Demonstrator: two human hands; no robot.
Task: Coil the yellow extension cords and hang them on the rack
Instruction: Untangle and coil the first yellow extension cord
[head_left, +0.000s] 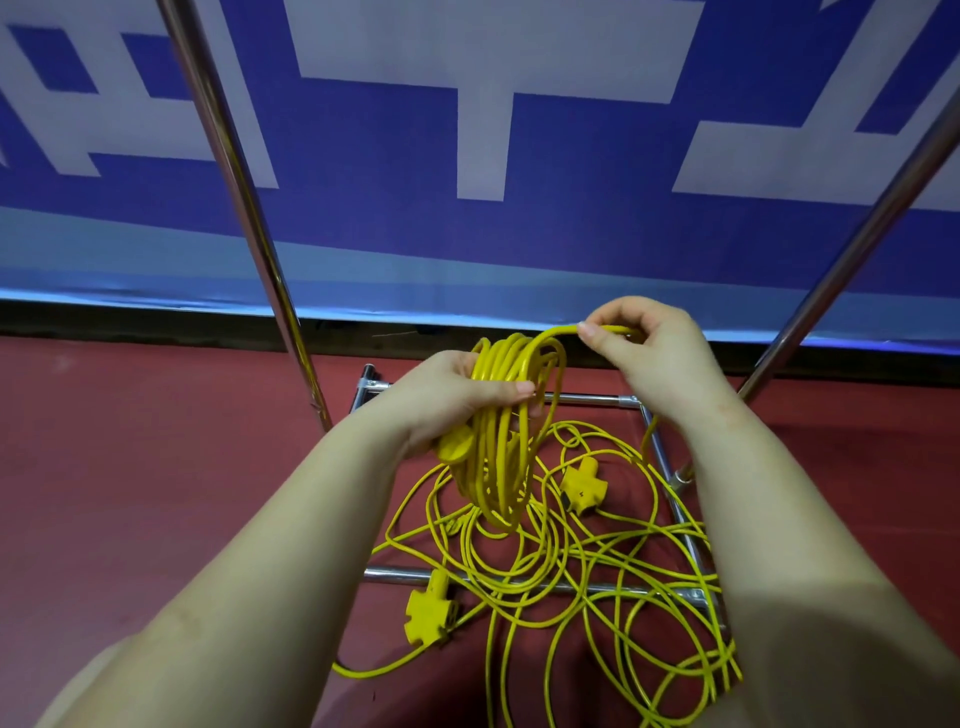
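My left hand (447, 400) grips a hanging coil of yellow extension cord (498, 462), several loops bunched in the palm with a yellow plug end at the heel of the hand. My right hand (649, 353) pinches the free strand (561, 332) that arches from the coil's top. Below, more loose yellow cord (597, 571) lies tangled on the red floor with two yellow socket blocks (582, 488) (428, 613). The metal rack (249, 218) rises in two slanted chrome poles on either side of my hands.
The rack's chrome base bars (587, 399) frame the cord pile on the red floor (156, 467). A blue and white banner (467, 156) covers the wall behind. The right pole (857, 244) slants up to the upper right.
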